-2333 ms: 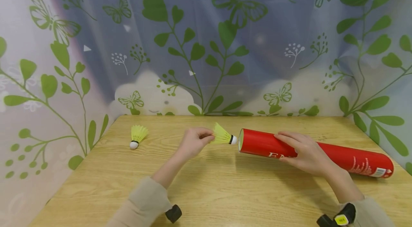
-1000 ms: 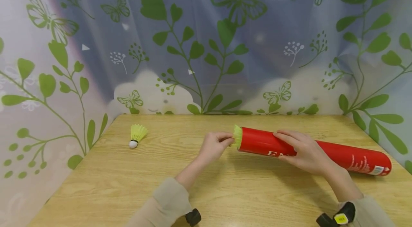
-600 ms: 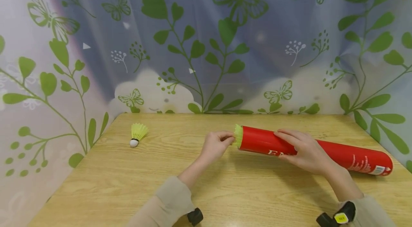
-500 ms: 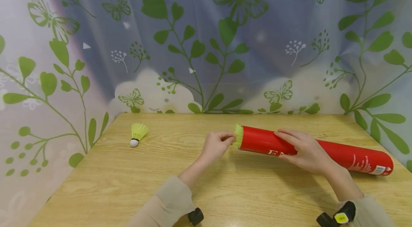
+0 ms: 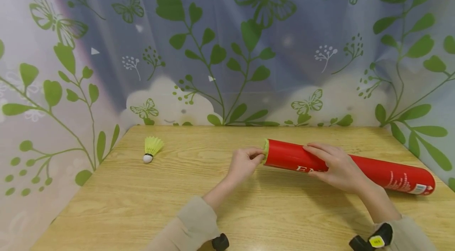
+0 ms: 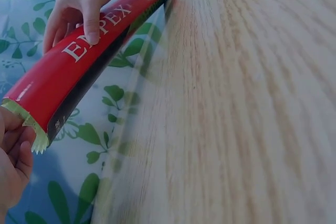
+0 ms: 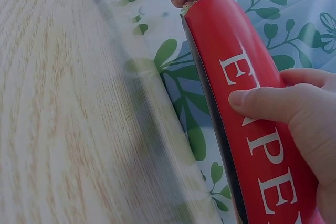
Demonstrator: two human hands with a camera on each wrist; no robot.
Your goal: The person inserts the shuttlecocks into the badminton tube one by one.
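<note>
My right hand [image 5: 335,168] grips a long red shuttlecock tube [image 5: 286,154] around its middle, its mouth facing left and lifted a little off the table. In the right wrist view, my thumb lies across the white lettering. A yellow-green shuttlecock [image 6: 39,139] sits almost wholly inside the mouth, with only the edge of its skirt showing. My left hand [image 5: 245,163] pinches that skirt edge, fingertips at the opening; the tube hides the cork. Another yellow shuttlecock [image 5: 153,148] with a white cork lies on the table at the left, apart from both hands.
The light wooden table [image 5: 170,187] runs back to a curtain [image 5: 213,45] printed with green leaves and butterflies. The tube's far end [image 5: 424,184] reaches toward the table's right edge.
My left hand has moved right, bringing the shuttlecock from just outside the mouth to nearly all inside the tube. My right hand and the tube have stayed in place.
</note>
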